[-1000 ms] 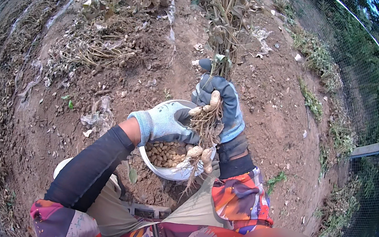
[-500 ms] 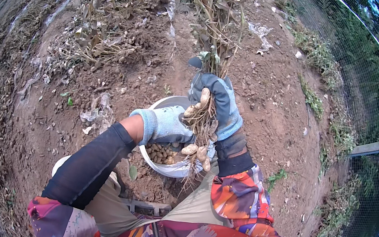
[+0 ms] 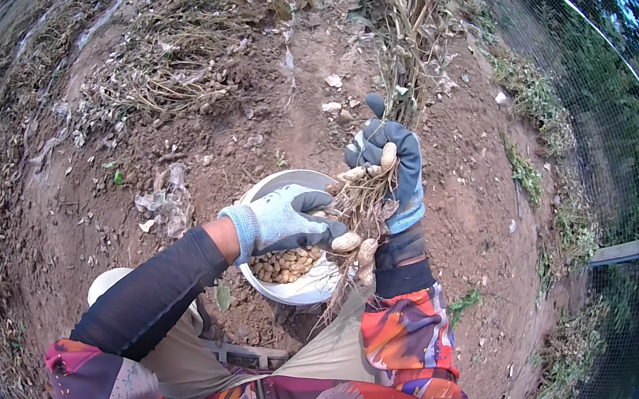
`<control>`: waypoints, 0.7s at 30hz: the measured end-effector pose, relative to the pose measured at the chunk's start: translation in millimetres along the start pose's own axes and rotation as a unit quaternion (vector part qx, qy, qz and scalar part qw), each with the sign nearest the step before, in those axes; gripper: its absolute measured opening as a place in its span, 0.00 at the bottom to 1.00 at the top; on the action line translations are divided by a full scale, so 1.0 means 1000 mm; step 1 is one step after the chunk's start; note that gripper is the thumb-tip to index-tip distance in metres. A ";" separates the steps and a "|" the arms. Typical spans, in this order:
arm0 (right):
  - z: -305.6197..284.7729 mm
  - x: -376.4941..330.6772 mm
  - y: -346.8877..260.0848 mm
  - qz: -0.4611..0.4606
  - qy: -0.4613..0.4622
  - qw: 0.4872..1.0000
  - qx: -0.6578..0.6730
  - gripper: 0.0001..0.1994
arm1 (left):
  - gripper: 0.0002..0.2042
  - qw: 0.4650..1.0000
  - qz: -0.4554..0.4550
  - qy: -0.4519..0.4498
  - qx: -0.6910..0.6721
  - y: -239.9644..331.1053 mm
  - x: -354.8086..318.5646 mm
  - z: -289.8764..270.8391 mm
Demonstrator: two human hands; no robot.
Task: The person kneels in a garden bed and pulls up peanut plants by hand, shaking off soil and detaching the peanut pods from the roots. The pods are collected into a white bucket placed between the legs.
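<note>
My right hand (image 3: 391, 161), in a grey-and-blue work glove, is closed round the stems of a pulled peanut plant (image 3: 407, 64). Its leafy top points away from me, while roots and several pale peanuts (image 3: 345, 242) dangle below the fist. Beside those roots, over a white bucket (image 3: 312, 288), my left hand (image 3: 283, 219) wears a matching glove. Thumb and fingers are curled toward each other round what looks like a peanut, partly hidden by the glove. Loose peanuts (image 3: 283, 265) cover part of the bucket's bottom.
The bucket stands on brown soil before my knees. Pulled peanut plants (image 3: 188, 85) lie in rows to the left. Scraps of plastic film (image 3: 169, 198) lie left of the bucket. A net fence (image 3: 598, 101) runs along the right, with a pale rail (image 3: 633, 249).
My right hand has moved the plant right and slightly nearer me. My left hand's thumb has lifted from the fingers, and the hand has shifted slightly; more peanuts in the bucket show.
</note>
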State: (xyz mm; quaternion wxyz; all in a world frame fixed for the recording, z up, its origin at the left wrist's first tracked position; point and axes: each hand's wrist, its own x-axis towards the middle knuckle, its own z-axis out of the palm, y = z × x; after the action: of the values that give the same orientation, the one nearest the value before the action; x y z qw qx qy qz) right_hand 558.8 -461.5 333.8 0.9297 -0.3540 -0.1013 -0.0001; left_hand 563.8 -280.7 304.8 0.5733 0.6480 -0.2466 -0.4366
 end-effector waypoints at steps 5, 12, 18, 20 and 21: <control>0.010 0.001 0.002 0.022 -0.028 0.999 0.021 0.20 | 0.27 0.999 0.004 -0.035 -0.024 0.000 -0.001 -0.002; 0.020 -0.002 0.006 0.041 -0.003 0.999 0.005 0.21 | 0.20 0.992 0.005 -0.124 0.000 0.006 -0.001 -0.009; 0.017 -0.006 0.008 0.075 -0.017 0.996 -0.050 0.22 | 0.20 0.987 -0.008 -0.155 -0.040 0.014 0.000 0.006; 0.017 -0.006 0.009 0.080 -0.019 0.995 -0.060 0.23 | 0.21 0.989 0.043 -0.131 0.047 0.012 -0.002 0.010; 0.018 -0.006 0.009 0.082 -0.014 0.994 -0.067 0.23 | 0.21 0.983 0.026 -0.156 0.089 0.015 -0.001 0.009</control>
State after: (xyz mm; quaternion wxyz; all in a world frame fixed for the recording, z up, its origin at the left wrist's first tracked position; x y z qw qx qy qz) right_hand 549.8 -443.5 339.6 0.8993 -0.4225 -0.0847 0.0744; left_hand 558.4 -287.8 319.6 0.4790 0.6137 -0.3878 -0.4935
